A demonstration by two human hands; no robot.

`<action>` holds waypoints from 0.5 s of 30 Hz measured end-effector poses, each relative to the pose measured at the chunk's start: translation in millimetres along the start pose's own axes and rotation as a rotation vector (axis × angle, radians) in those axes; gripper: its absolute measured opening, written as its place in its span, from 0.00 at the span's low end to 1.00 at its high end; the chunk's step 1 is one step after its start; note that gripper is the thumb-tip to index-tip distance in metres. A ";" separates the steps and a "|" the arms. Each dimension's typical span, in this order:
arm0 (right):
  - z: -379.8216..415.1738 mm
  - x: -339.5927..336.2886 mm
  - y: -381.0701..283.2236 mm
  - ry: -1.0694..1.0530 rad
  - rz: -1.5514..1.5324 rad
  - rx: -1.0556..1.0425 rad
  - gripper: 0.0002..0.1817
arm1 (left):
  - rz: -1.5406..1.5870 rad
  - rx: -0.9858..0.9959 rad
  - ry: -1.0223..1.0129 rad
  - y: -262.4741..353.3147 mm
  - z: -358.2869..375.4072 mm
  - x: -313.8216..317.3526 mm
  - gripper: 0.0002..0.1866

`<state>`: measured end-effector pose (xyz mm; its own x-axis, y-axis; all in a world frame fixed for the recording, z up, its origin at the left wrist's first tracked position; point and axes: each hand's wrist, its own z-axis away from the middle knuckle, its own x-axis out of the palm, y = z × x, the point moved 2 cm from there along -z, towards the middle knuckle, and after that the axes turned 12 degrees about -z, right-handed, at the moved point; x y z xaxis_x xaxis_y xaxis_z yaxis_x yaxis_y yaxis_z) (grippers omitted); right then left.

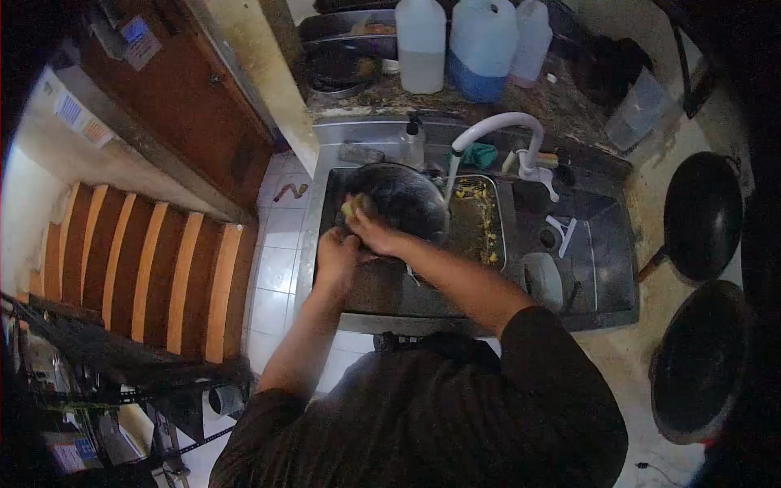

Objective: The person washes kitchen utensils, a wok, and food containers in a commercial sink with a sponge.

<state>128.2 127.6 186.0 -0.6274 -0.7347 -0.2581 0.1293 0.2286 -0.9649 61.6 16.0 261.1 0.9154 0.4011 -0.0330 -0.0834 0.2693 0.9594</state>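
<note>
A large dark round pan (407,191) is tilted in the left part of the sink. My left hand (335,250) is closed at its near left rim, its fingertips partly hidden. Inside the pan, my right hand (376,231) presses a small yellowish-green sponge (350,208) against the surface. Water runs from the white faucet (498,119) beside the pan's right edge. Just right of the pan lies a rectangular metal tray (498,195) with yellow food bits stuck to it.
The right basin holds a white-handled squeegee (561,236) and a pale container (543,279). A pump bottle (413,140) stands behind the pan. Large plastic jugs (483,49) line the back ledge. Two woks (704,215) hang at right. Wooden stairs (154,276) are at left.
</note>
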 end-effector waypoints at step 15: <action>239.3 -262.2 17.6 0.887 0.741 0.279 0.18 | 0.186 -0.239 -0.160 -27.2 -12.1 31.5 0.14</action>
<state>478.7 171.4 225.1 -0.6277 0.2416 -0.7400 0.7784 0.1843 -0.6001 87.9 31.9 230.5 0.9246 0.3248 0.1988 -0.3270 0.4096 0.8517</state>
